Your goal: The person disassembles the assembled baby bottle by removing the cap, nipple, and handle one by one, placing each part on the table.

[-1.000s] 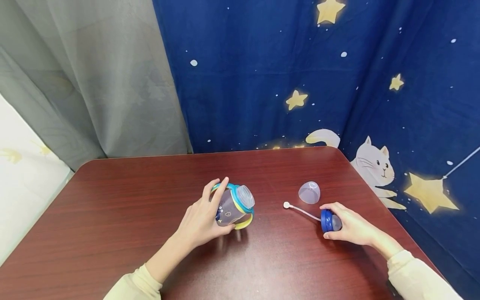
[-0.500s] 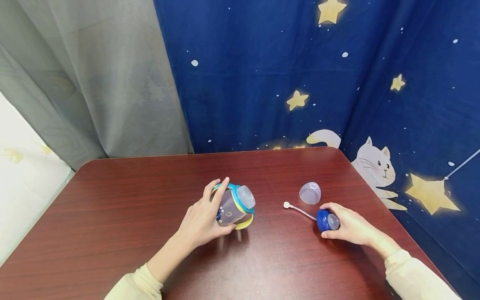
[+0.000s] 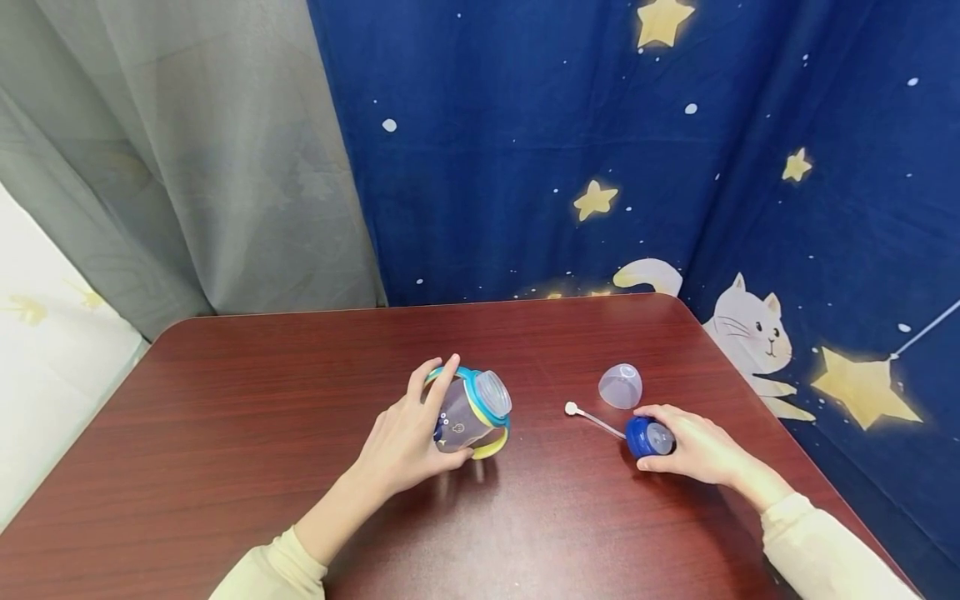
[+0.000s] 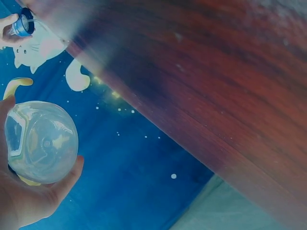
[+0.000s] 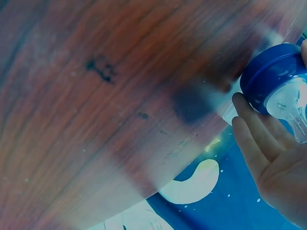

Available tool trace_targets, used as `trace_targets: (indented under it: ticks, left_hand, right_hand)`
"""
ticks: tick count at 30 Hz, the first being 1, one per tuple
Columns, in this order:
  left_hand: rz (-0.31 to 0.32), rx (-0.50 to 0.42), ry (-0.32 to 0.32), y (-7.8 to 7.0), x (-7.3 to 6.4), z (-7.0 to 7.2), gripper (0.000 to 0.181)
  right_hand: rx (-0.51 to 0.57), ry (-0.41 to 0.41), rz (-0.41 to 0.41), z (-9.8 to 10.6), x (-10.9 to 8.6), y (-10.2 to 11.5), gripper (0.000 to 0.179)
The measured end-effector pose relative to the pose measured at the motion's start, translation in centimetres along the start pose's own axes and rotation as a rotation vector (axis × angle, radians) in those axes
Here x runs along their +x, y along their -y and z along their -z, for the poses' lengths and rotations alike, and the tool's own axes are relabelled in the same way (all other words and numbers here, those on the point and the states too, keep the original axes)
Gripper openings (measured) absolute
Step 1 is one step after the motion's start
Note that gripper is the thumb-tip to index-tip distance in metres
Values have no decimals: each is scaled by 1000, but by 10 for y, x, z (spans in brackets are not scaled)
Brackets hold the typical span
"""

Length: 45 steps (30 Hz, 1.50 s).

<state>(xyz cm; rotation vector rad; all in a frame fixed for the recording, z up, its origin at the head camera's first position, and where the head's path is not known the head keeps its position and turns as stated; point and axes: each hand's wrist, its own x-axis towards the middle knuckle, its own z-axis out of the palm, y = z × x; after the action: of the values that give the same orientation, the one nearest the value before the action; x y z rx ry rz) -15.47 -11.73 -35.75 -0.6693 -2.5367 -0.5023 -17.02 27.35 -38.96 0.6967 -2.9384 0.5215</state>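
Note:
My left hand [image 3: 401,440] grips a clear baby bottle [image 3: 465,421] with a turquoise-and-yellow handle ring. The bottle is tilted, its uncapped mouth towards the right; the left wrist view shows its round base [image 4: 47,143] between thumb and fingers. To the right, my right hand [image 3: 701,450] holds a blue bottle collar [image 3: 640,437] by its rim. A clear teat [image 5: 293,103] projects from the collar towards the palm. From the collar's other side a thin white straw [image 3: 602,425] reaches left, ending in a small white knob. Bottle and collar are apart.
Just behind the right hand, a clear dome cap [image 3: 620,387] stands on the dark red wooden table [image 3: 285,375]. A blue curtain [image 3: 487,167] with stars and a white cat hangs beyond the far edge, beside a grey curtain [image 3: 225,167].
My right hand has shifted slightly left with the collar and turned it, so the teat now faces more towards the camera. The left hand and bottle stay nearly still.

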Motion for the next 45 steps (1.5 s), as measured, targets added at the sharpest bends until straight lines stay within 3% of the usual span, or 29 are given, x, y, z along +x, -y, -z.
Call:
trace_targets:
  ticks: [5,11,27,34,45]
  left_hand:
    - [-4,-2,-2,-1,0,0,109]
    - [-4,-3,-5,-1,0,-1,108]
    - [-8,-7,-1,-2,1,-2,110]
    - [-15,-13,-2,-2,2,-1,110]
    - [-7,3,10,-5,1,0,108]
  right_hand:
    - [-31,-8,19,-2,2,-1,66]
    - [-46,29,-30,-2,4,1,71]
    - [15,21,-97,3,1,1,76]
    - [27,-85,-121,14,9,10,62]
    - [10,-292,39,7,26,26,36]
